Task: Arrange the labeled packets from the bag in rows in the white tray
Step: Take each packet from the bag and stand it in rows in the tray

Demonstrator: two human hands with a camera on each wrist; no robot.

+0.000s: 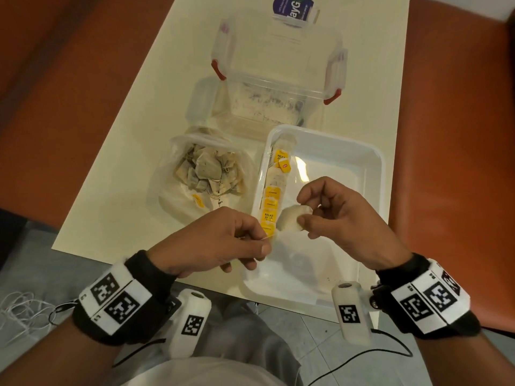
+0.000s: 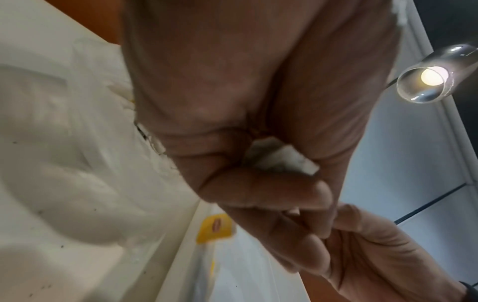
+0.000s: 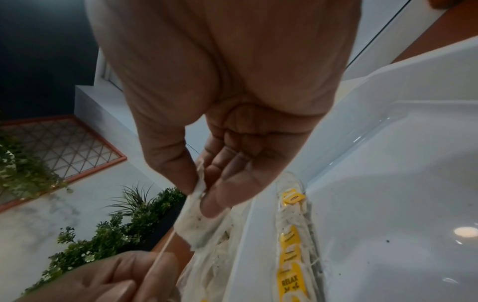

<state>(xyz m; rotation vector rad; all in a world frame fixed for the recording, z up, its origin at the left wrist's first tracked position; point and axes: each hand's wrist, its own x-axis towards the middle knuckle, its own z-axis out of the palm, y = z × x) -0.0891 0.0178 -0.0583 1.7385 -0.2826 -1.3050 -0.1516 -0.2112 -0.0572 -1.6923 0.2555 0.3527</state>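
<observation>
table [image 1: 133, 151]: cream top; carries everything below, with a clear clip-lid box [image 1: 278, 76] at the far end
white tray [image 1: 370, 174]: rigid plastic, glossy floor, probably slick; one row of packets [image 1: 274, 190] runs along its left wall, yellow tags up; the rest of the floor is bare
bag [image 1: 206, 174]: thin clear plastic, left of the tray, mouth open; a loose heap of packets inside; likely limp, so it would shift if a packet were dragged out
held packet [image 1: 292, 220]: small soft paper pouch, above the near end of the row; looks very light, crushable, easy to tear; best taken by an edge or corner, not squeezed across the filling
right hand [image 1: 342, 215]: thumb and forefinger pinched on the pouch's edge; other fingers loosely curled
left hand [image 1: 223, 240]: fingertips pinched narrow on the packet's thread [image 3: 161, 257]; a white slip of paper [image 2: 282, 157] also sits folded in its palm
thread: thin, taut between the hands; a hard pull could probably rip it from the pouch
</observation>
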